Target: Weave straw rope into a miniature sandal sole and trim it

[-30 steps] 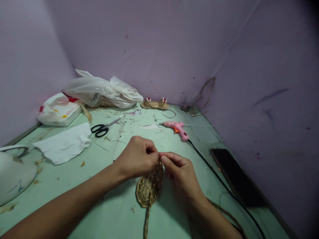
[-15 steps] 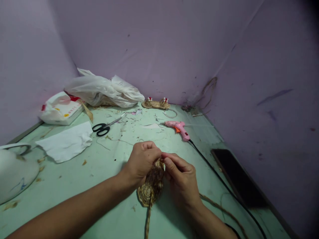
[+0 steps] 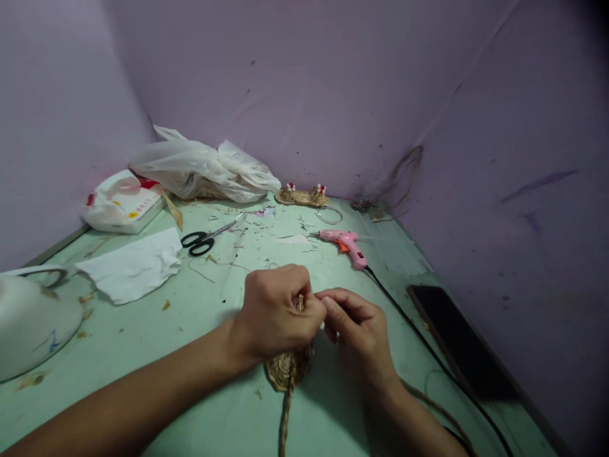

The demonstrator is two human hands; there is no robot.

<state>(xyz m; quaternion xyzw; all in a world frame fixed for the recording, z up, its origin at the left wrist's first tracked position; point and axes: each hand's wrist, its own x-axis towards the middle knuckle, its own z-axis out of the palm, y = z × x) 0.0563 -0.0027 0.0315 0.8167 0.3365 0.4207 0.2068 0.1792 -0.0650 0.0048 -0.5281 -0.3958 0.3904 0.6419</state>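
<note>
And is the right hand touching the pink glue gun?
Apart. The head view shows a strip of green tabletop between the right hand and the pink glue gun.

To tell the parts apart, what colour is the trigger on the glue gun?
The trigger is orange; the head view shows it best.

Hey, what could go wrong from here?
The pink glue gun lies beyond your left hand and right hand; if it's hot, its nozzle might burn you. Its black cord passes beside your right arm, so a snag could drag the gun. Your left hand hides part of the woven piece, so misalignment might go unnoticed.
</note>
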